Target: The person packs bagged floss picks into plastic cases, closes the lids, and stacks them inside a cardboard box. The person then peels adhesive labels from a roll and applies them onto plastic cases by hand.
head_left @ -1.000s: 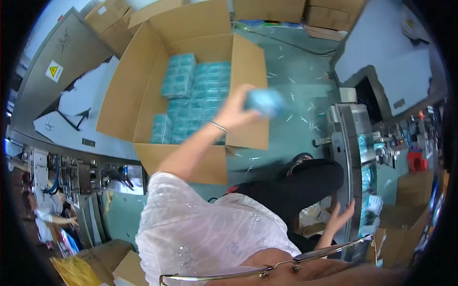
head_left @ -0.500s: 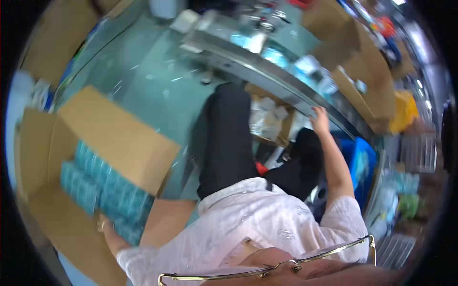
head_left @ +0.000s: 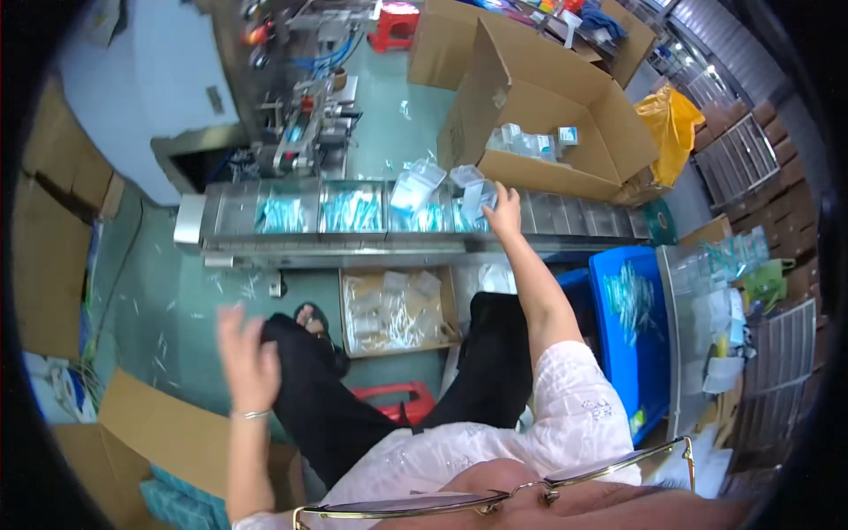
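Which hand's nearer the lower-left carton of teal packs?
Left. Left hand is just off the carton's upper right; right hand is farther, at a clear box over the metal conveyor.

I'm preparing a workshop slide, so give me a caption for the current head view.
Right hand at a clear plastic box over the metal channel, blurred left hand raised.

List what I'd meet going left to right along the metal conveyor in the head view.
White block → first heap of teal sticks → second heap of teal sticks → tilted clear container → clear box at the fingertips → right hand → dark green roll.
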The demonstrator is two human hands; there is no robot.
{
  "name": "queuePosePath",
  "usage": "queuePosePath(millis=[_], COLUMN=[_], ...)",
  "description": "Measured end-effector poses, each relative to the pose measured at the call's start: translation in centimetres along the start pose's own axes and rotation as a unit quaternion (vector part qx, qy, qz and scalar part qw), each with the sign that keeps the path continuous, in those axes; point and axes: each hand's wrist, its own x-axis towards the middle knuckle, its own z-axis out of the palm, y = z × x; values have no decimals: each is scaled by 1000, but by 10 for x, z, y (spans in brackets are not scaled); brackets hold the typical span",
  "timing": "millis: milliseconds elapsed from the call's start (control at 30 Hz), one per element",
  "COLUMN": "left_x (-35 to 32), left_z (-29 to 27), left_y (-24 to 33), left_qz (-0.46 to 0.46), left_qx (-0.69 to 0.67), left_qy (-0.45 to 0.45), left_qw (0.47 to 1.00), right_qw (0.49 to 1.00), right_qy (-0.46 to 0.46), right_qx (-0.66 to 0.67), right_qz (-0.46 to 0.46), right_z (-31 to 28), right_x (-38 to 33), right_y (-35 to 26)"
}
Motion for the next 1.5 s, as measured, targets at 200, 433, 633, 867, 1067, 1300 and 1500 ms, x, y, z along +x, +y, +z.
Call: queuePosePath(millis=[200,433,633,867,1067,1300,1500], left_x=[99,119,56,-9,-20,-13,46], left_z=[118,164,124,79,68,79,66], left_y=[119,155,128,93,96,105,110], left_qz=[88,-50,-130,-246,-259,-232,-141], left_qx=[-182,-309,-320,-370,-364,-459,-332], left_qy=[-189,-140,-147,-96,-87,-157,-269], left_qw=[961,939,927,891,890,843,893], right_qw=[981,871,878,883,720,798,550], right_qy=[-16,-208,-312,-241,-301,-123,-312], right_qx=[190,445,133,252,528,514,757], right_qz=[-32,-16,339,315,334,290,164], right_z=[-3,-43,32,73,64,78,-77], right_x=[14,-45,32,22,28,21,-79], right_y=[-2,-49,-29,-55,-50,1,-122])
